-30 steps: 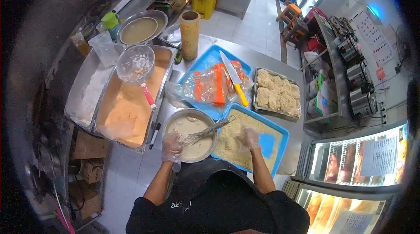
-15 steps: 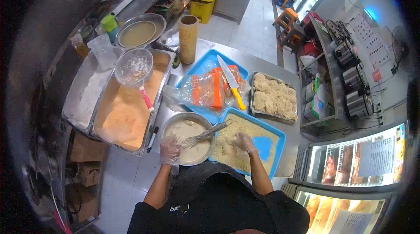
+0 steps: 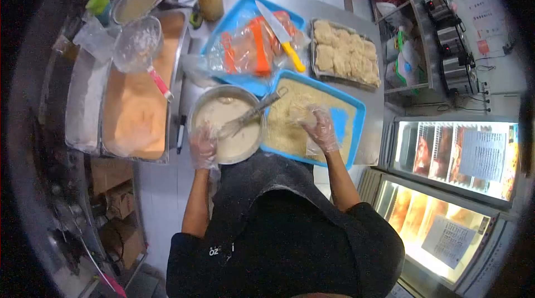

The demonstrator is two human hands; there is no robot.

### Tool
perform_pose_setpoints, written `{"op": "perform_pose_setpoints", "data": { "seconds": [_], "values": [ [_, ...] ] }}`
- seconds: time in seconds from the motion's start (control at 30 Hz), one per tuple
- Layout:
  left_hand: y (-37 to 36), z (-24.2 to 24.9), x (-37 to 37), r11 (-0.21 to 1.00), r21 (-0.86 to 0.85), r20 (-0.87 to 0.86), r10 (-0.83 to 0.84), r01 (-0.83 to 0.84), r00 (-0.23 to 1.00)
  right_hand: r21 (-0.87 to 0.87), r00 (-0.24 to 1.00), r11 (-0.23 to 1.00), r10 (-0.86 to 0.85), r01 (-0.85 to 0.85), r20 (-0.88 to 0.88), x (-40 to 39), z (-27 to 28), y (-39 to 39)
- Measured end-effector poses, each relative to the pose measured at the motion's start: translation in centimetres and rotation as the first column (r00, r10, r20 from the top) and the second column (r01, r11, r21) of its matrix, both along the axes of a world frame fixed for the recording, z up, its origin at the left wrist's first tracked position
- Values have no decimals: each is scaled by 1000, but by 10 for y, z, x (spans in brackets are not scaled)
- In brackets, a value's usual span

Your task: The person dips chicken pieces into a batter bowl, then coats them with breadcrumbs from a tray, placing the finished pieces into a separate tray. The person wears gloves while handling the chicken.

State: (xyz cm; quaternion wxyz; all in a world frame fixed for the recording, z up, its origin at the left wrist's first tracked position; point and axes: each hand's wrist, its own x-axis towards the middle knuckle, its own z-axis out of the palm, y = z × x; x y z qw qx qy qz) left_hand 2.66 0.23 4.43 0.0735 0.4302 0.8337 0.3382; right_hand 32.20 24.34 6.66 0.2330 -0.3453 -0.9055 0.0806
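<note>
My left hand (image 3: 204, 146), in a clear plastic glove, is at the left rim of a metal bowl (image 3: 261, 141) of pale batter. Its fingers are apart and reach over the rim. A whisk (image 3: 249, 113) leans across the bowl, its wires in the batter and its handle over the neighbouring tray. My right hand (image 3: 321, 128), gloved too, is down in a blue tray (image 3: 358, 125) of bread crumbs (image 3: 284, 125). Its fingers are curled against a crumb-coated piece (image 3: 301, 114), which they partly cover.
A knife (image 3: 282, 39) with a yellow handle lies on a plastic bag (image 3: 241, 53) in another blue tray (image 3: 216, 33). Behind right stands a tray of breaded pieces (image 3: 344, 53). At left, a strainer (image 3: 137, 44) rests over a pan of orange-tinted flour (image 3: 136, 103). Lit glass-door fridges (image 3: 454, 153) stand at right.
The view has tilted down, so the table sits higher in the picture. My left hand stays at the bowl's rim. My right hand remains in the crumbs, now more visible beside the coated piece.
</note>
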Motion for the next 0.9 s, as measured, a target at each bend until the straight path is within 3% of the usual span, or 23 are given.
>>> {"op": "perform_pose_setpoints", "data": {
  "seconds": [0.07,0.13,0.23,0.33,0.37,0.43,0.47,0.57,0.63,0.7,0.77,0.83,0.9],
  "values": [
    [-9,-16,-2,1000,18,-29,1,-1,1000,35,992,992,-122,123,-7,3,-19,-10],
    [-11,-33,-2,999,26,-13,38,-37,999,-65,966,964,-256,259,47,13,-69,-18],
    [0,5,2,993,-117,91,41,-30,995,-134,914,925,-314,355,256,25,-102,-30],
    [-1,3,3,988,-151,81,50,-37,995,-427,952,854,-301,297,61,28,-136,-11],
    [1,3,2,982,-183,64,51,-38,997,-577,953,767,-295,281,71,34,-136,-2],
    [1,11,3,966,-255,31,58,-48,998,-806,943,524,-310,274,120,-6,-36,8],
    [-2,4,3,977,-204,21,65,-59,998,-798,940,524,-308,299,150,-6,-38,18],
    [-7,-12,3,995,-94,14,47,-45,999,-459,933,826,-360,327,18,-15,-75,52],
    [-3,-4,0,996,-89,33,-1,4,999,-256,959,933,-276,254,-54,-48,-77,65],
    [-8,-12,1,990,-139,11,11,-9,1000,110,985,984,-151,141,87,-83,-58,61],
    [-10,-7,3,986,-162,32,39,-33,999,124,977,991,-76,52,197,-101,-58,52],
    [0,19,6,988,-150,102,64,-48,993,-184,965,979,-40,89,259,-108,-64,45],
    [0,11,7,990,-107,147,106,-91,983,-465,968,876,-8,129,253,-108,-61,33]
  ]
}}
